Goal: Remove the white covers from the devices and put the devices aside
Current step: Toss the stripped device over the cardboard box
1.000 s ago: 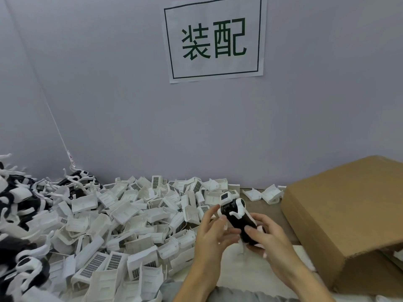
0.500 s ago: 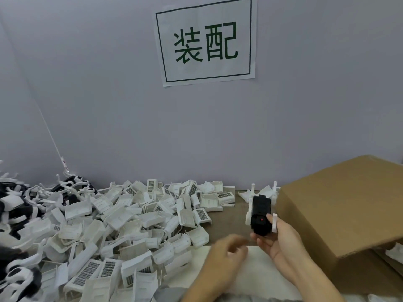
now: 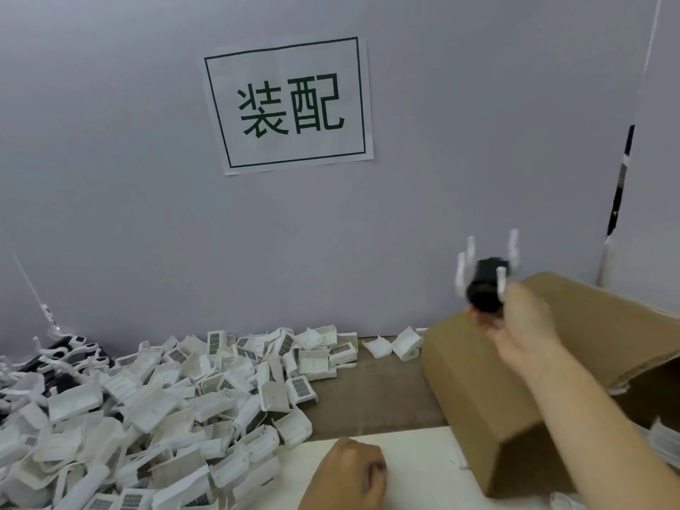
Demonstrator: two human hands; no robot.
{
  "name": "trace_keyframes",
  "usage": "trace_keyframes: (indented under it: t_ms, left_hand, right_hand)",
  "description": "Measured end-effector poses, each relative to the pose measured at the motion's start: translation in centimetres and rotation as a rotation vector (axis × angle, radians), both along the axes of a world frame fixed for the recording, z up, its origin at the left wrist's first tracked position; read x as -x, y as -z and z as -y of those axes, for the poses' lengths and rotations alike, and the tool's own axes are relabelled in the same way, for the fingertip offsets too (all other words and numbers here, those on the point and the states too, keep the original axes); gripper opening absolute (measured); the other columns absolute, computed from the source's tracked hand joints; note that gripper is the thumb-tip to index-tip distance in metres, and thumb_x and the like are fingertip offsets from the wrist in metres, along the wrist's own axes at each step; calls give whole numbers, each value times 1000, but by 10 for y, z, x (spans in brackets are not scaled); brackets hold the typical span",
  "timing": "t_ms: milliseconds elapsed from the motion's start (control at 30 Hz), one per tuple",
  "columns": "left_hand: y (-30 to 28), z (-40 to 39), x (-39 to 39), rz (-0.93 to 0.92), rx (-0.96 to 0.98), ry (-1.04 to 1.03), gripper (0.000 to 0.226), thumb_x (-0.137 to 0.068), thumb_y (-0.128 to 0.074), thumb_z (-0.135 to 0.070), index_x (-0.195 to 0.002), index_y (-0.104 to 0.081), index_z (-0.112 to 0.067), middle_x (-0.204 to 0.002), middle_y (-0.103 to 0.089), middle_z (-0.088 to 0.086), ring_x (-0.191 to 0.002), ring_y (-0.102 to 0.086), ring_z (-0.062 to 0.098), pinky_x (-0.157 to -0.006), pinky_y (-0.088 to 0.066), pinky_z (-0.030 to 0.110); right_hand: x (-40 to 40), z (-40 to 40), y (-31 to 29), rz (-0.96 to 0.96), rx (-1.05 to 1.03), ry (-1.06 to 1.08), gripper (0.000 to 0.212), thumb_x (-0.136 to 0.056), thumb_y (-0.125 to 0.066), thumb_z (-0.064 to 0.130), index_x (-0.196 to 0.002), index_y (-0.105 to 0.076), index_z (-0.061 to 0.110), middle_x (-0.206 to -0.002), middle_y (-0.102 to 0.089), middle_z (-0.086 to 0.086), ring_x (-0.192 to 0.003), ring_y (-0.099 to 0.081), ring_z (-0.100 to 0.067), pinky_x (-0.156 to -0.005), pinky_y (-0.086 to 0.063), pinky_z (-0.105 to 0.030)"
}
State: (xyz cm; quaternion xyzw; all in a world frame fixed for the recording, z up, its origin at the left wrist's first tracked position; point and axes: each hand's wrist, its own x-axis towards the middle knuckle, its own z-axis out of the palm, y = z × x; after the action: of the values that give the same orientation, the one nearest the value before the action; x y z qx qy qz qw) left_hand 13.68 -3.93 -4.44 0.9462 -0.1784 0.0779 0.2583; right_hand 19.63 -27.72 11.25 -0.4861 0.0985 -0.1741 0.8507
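Head view puts the device (image 3: 485,288) in my right hand (image 3: 522,322), fingers curled round its lower end, raised above the near top edge of the cardboard box (image 3: 478,392). As I read it, its long axis runs from my palm up and away toward the wall, with the white prongs sticking out at the far end. The box opening, if that is where it goes aside, lies to the right and beyond the hand, so I judge the right hand is the only one placed for that move; my left hand (image 3: 349,473) sits low at the bottom edge, well apart, fingers curled in, and I cannot make out anything in it. The white covers (image 3: 147,406) lie heaped on the table to the left. Motion blur smears the device, so I cannot tell exactly how it is gripped. The box interior is hidden from me, and its right part is cut off by the frame edge
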Motion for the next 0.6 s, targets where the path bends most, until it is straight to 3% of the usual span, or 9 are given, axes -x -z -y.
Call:
trace_keyframes:
  t_ms: [67, 100, 167, 200, 233, 333, 500, 600]
  left_hand:
    - [0, 0, -1, 10, -25, -15, 36, -91, -46, -26, -112, -75, -20, -120, -72, -6, -115, -56, 9, -95, -35, 10]
    - [0, 0, -1, 14, -34, -22, 34, -93, -47, -24, -113, -75, -19, -122, -71, -6, -117, -55, 9, -97, -35, 11]
    - [-1, 2, 1, 7, -54, -16, 34, -94, -47, -21, -114, -74, -16, -122, -71, -3, -118, -55, 12, -100, -38, 16]
    - [-1, 2, 3, 9, -66, -14, 34, -94, -47, -20, -115, -73, -15, -122, -70, -1, -117, -55, 14, -101, -39, 19]
    - [-2, 2, 5, 12, -81, -21, 34, -95, -46, -20, -117, -72, -15, -122, -69, 0, -117, -54, 14, -101, -41, 22]
    - [-12, -6, 8, 64, -154, -100, 32, -96, -45, -26, -121, -65, -22, -124, -60, 1, -115, -53, 17, -92, -43, 26]
    - [-51, -61, 8, 172, -361, -14, 26, -94, -42, -19, -108, -63, -10, -107, -63, 10, -103, -50, 24, -80, -43, 38]
    - [-81, -120, 1, 93, -274, -147, 30, -98, -45, -21, -121, -63, -18, -120, -64, 1, -115, -49, 14, -95, -46, 35]
  right_hand:
    - [-13, 27, -18, 31, -60, 159, 13, -104, -45, 17, -101, -57, 16, -99, -57, -10, -72, -58, -26, -60, -50, -30]
    - [-17, 38, -23, 46, -112, 199, 18, -105, -42, 20, -115, -56, 15, -108, -56, -10, -78, -61, -25, -70, -54, -31]
    - [-22, 52, -20, 34, -179, 196, 36, -107, -38, 24, -141, -44, 14, -128, -51, -13, -104, -64, -25, -88, -53, -30]
    - [-22, 50, -14, 10, -163, 167, 37, -107, -35, 22, -143, -40, 13, -133, -49, -17, -109, -63, -26, -87, -51, -28]
    - [-18, 41, -6, -14, -121, 117, 32, -107, -34, 18, -138, -41, 12, -129, -51, -21, -100, -64, -26, -80, -50, -26]
    - [1, -8, 33, -77, 108, -65, 16, -104, -38, 8, -114, -50, 6, -89, -62, -21, -63, -63, -21, -62, -42, -27]
    - [29, -99, 110, -132, 480, -340, 29, -99, -45, -8, -93, -71, 4, -64, -68, -13, -47, -61, -22, -50, -44, -29]
    - [33, -128, 140, -131, 556, -385, 28, -96, -48, -14, -88, -72, 1, -53, -65, -14, -46, -57, -27, -44, -44, -25]
